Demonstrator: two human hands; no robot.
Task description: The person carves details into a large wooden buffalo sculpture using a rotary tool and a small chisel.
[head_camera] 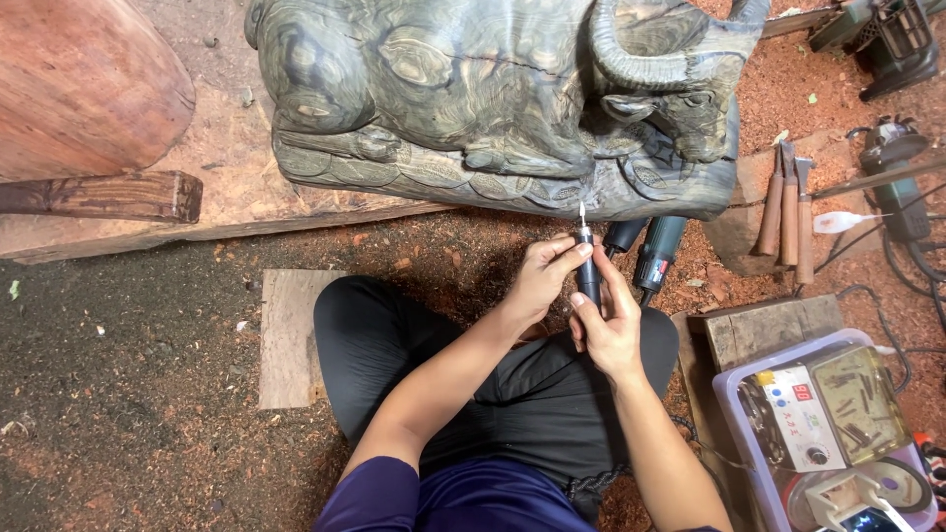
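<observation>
Slim black rotary handpiece (587, 271), held upright between both hands, pale bit tip pointing up, just below carved base.

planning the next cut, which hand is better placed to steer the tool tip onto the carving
Left, probably. The left hand grips the rotary tool nearest its tip, just below the carving; the right hand holds its rear end.
</observation>
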